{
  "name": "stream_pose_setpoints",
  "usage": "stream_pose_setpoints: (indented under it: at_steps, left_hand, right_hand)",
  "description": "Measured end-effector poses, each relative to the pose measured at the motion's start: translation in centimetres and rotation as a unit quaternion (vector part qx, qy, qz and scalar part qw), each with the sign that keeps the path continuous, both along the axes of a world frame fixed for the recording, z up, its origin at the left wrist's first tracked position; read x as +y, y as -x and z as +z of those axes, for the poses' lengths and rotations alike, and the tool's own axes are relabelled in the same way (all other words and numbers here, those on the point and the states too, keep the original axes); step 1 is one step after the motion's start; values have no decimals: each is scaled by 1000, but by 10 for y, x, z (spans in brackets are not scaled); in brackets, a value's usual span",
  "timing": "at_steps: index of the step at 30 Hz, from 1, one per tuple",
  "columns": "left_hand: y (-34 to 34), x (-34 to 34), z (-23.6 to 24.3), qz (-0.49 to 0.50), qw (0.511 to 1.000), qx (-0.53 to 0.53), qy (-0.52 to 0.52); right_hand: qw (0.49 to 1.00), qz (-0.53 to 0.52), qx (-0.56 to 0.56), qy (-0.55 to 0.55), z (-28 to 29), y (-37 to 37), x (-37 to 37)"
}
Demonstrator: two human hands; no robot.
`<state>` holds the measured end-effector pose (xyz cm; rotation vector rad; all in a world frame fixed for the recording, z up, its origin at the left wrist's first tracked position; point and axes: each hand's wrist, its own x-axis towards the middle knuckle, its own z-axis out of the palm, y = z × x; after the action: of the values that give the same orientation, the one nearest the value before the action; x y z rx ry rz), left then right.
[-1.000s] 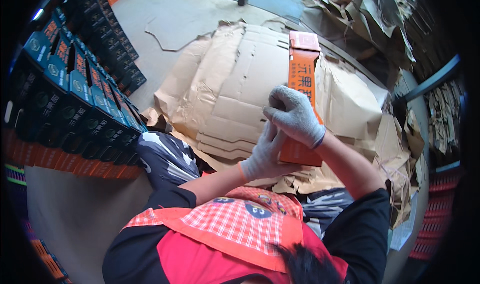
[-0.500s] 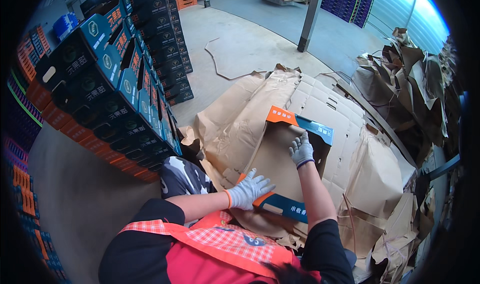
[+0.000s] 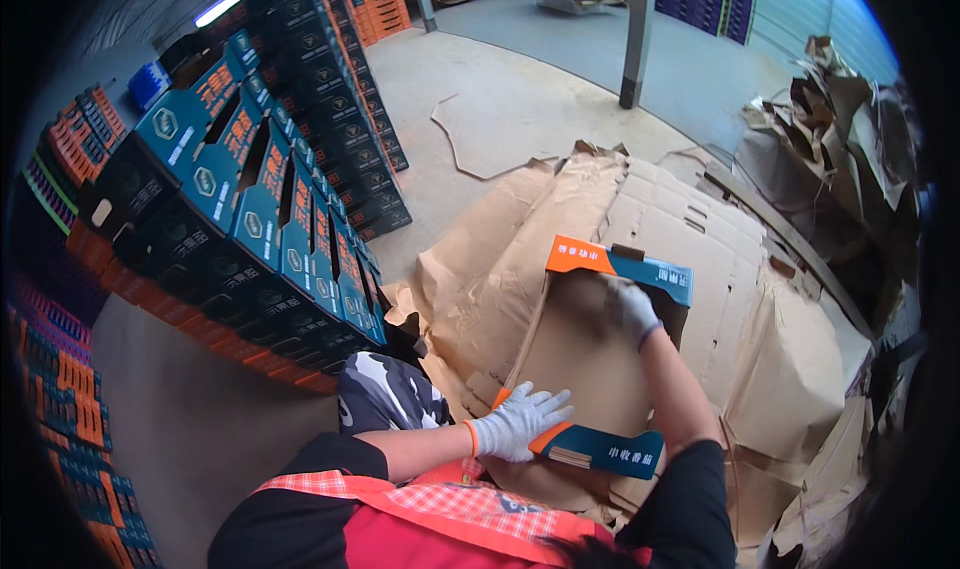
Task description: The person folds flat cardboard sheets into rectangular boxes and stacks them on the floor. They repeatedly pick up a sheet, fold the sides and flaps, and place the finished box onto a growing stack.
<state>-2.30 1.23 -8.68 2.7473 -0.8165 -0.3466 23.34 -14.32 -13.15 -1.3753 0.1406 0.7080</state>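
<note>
An open carton [image 3: 590, 364] with orange and dark teal end walls lies on flattened tan cardboard sheets [image 3: 660, 204] and wrinkled brown paper [image 3: 470, 249]. My left hand [image 3: 520, 419], in a pale knitted glove, rests with fingers spread over the carton's near left corner. My right hand [image 3: 632, 309], gloved alike, is inside the carton's far end near its printed end wall; its fingers are smeared by motion.
Tall stacks of dark teal and orange cartons [image 3: 240, 229] stand on the left. A grey post [image 3: 637, 39] rises beyond the heap, with purple crates [image 3: 700, 4] behind. Crumpled cardboard [image 3: 830, 139] is piled at the right.
Since one second ago, the carton has gone from upright on end to lying open, and my hands have separated. Since half a second ago, my right hand has moved slightly within it, now blurred.
</note>
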Motion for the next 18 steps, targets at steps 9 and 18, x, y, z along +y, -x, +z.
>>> stream_pose_setpoints:
  at_steps: [9,18]
  left_hand:
    - [45,120,131,95,898,-382,195]
    - [130,327,359,266,560,-758,-204]
  right_hand:
    - [594,390,-565,420,71,232,-91]
    - [683,260,-617,292,209,176,-13]
